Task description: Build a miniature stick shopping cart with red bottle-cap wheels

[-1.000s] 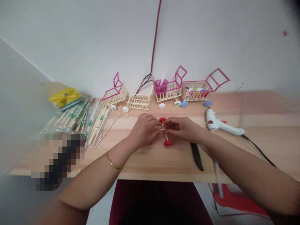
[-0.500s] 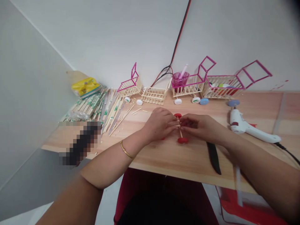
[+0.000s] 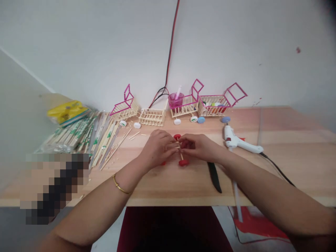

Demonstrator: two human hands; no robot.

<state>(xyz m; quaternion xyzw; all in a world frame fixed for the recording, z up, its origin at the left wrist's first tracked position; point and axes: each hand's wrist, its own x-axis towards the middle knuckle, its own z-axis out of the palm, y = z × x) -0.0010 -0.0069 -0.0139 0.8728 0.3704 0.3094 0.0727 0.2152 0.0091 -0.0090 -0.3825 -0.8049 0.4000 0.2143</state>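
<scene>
A small wheeled frame of thin wooden sticks point(image 3: 181, 154) stands on the table between my hands. One red wheel point(image 3: 177, 137) is at the far end of the stick axle and another red wheel point(image 3: 183, 162) at the near end. From the left, my left hand point(image 3: 158, 148) pinches the frame; part of a further red wheel point(image 3: 163, 163) shows beneath it. My right hand point(image 3: 198, 147) closes thumb and fingers on the frame's right side. The fingers hide much of the piece. Close to my right wrist lies a dark knife-shaped blade point(image 3: 214, 177).
Several stick-built carts, such as a white-wheeled one point(image 3: 152, 117), line the wall, with a purple cup point(image 3: 176, 100) among them. At right lies a white glue gun point(image 3: 241, 142) with its cord. Loose sticks point(image 3: 106, 143) and a yellow bag point(image 3: 68, 111) lie left.
The camera view has turned right, so everything sits further left in the picture. Both hands keep their pinch on the wheeled stick frame, with little visible movement.
</scene>
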